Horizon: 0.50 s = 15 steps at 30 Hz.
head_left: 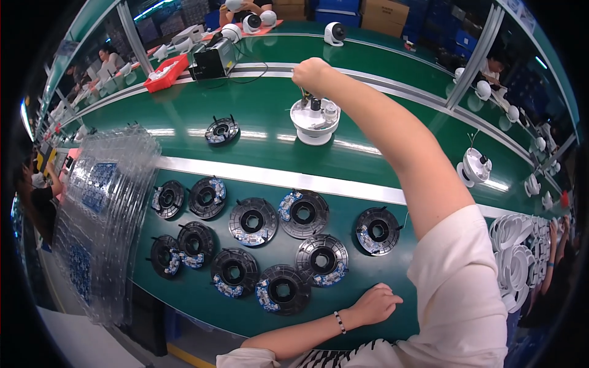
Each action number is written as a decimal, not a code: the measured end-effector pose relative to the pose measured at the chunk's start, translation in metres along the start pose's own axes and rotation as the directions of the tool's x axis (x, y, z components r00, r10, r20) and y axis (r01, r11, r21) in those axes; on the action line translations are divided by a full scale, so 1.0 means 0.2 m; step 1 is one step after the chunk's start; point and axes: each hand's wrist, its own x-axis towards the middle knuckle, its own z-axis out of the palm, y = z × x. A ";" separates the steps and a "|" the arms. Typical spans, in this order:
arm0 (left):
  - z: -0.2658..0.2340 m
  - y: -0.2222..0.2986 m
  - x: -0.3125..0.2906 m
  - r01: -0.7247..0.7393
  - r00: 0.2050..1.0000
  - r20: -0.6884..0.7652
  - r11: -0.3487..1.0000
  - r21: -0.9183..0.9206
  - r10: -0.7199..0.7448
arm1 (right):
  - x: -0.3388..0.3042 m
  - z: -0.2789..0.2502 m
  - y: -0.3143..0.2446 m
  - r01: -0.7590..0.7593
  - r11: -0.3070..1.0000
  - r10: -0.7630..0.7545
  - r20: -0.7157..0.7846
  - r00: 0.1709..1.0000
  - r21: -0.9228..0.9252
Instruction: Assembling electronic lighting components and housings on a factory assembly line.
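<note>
My right hand (313, 75) is raised over the far green belt, its fingers closed on thin wires (305, 93). The wires come up from a round white camera housing (314, 127), which stands upright below the hand with its open top showing a black cylinder and a clear part. Low at the bench's near edge rests my left hand (377, 304), fingers curled together and nothing visible in them; a beaded bracelet is on that wrist. Nearest to it are a black disc with a blue circuit board (377, 231) and another such disc (322, 260).
Several more black discs (253, 222) lie on the bench, and one disc (222, 130) sits on the belt. Stacked clear plastic trays (104, 214) stand at left. Another white housing (474, 167) and white rings (512, 257) are at right. A red bin (167, 73) stands behind. Co-workers sit around.
</note>
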 end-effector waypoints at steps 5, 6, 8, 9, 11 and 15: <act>-0.03 0.00 -0.01 0.001 1.000 0.004 0.999 -0.033 -0.001 | -0.23 -0.15 0.16 -0.016 1.000 0.017 -0.038 0.999 0.018; -0.04 0.01 0.00 0.006 1.000 0.003 1.000 -0.014 -0.006 | -0.31 -0.19 0.19 -0.047 0.999 0.048 -0.048 0.998 0.027; -0.04 0.01 0.03 -0.006 1.000 -0.008 1.000 0.015 0.007 | -0.51 -0.24 0.24 -0.138 0.982 0.157 -0.155 0.975 0.127; -0.04 0.02 0.04 -0.015 1.000 -0.004 1.000 -0.017 0.015 | -0.61 -0.25 0.24 -0.213 0.958 0.242 -0.141 0.960 0.190; -0.07 0.05 0.07 -0.024 0.998 0.057 0.997 -0.071 0.028 | -0.90 -0.22 0.20 -0.215 0.899 0.349 -0.328 0.878 0.380; -0.16 0.29 0.06 -0.126 0.978 -0.186 0.979 -0.157 0.096 | -1.59 -0.18 -0.18 -0.120 0.739 0.580 -0.536 0.614 0.663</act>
